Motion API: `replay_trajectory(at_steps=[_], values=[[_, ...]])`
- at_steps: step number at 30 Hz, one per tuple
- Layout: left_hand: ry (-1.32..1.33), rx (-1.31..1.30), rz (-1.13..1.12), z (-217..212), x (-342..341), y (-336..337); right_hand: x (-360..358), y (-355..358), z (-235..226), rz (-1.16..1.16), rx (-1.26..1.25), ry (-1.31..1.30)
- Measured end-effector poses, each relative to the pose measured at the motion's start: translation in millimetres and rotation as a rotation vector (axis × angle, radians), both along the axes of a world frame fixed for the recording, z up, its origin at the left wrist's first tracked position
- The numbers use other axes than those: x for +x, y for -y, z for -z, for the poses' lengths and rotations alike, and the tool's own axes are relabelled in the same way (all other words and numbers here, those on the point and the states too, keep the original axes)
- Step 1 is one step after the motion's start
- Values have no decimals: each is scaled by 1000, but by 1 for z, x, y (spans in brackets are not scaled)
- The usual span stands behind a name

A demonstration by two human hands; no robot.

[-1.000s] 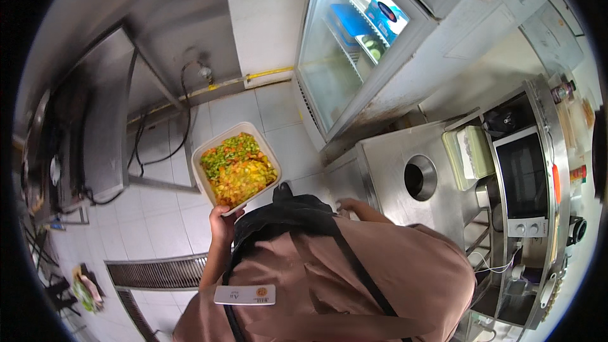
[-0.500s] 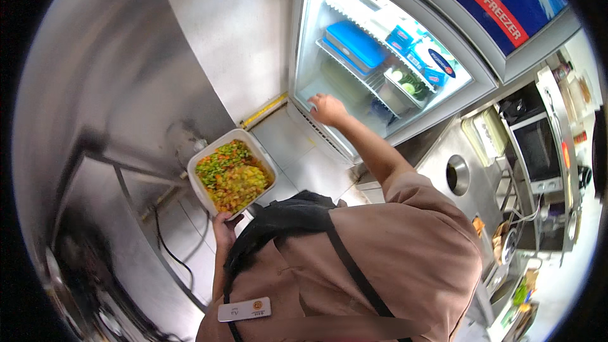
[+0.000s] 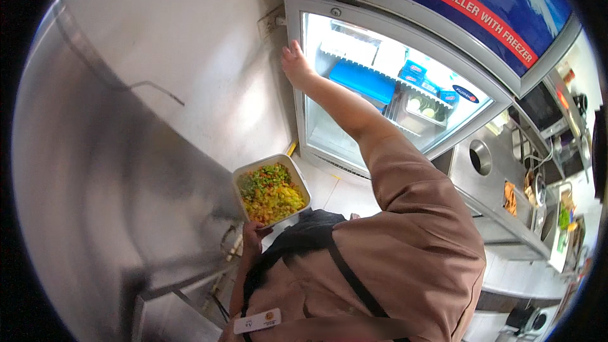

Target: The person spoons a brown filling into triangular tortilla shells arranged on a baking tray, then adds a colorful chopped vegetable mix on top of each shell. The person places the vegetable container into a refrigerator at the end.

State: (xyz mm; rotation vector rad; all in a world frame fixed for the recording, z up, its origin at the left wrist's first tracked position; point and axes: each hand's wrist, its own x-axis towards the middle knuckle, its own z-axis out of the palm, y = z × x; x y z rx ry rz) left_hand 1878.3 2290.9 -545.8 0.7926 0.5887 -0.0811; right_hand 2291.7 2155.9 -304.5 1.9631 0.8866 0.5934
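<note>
My left hand (image 3: 254,235) grips the near edge of a white square tub (image 3: 305,185) and holds it up at my left side. Finely chopped vegetables (image 3: 271,196), green, yellow and orange, fill the tub. My right arm stretches forward to a tall fridge with a glass door (image 3: 345,128). At the left edge of that door's frame, my right hand (image 3: 296,65) has its fingers bent over the edge. Through the glass show a blue-lidded box (image 3: 362,81), small blue packets (image 3: 415,71) and a clear container of sliced green vegetables (image 3: 423,107) on wire racks.
A pale wall (image 3: 209,57) and a large steel panel (image 3: 126,171) stand to the left. On the right is a steel counter (image 3: 465,180) with a round hole (image 3: 480,157). A dark microwave-like appliance (image 3: 538,111) sits beyond it.
My right hand has moved from low before the glass up to the left edge of the door frame. The head view has shifted, and the tub is still in my left hand.
</note>
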Motion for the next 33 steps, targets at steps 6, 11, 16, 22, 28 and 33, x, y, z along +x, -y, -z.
replay_trajectory(at_steps=[6, 11, 16, 22, 28, 33], values=[[-96, 2, 194, -1, 44, -36, 45, -17, 11, 111, -81, -142], [-151, 106, 343, 23, 77, -77, 19, -35, 7, 197, -44, -115], [-72, 350, 517, 88, 74, -123, -96, -46, 8, -5, 163, -186], [187, 819, 878, 212, 82, -171, -304, -13, -61, -611, 549, -212], [-281, 302, 586, 174, 94, -131, -407, 20, -157, -384, 1182, -19], [-227, 263, 724, 96, 136, -95, -488, 46, -191, -254, 1393, -96]])
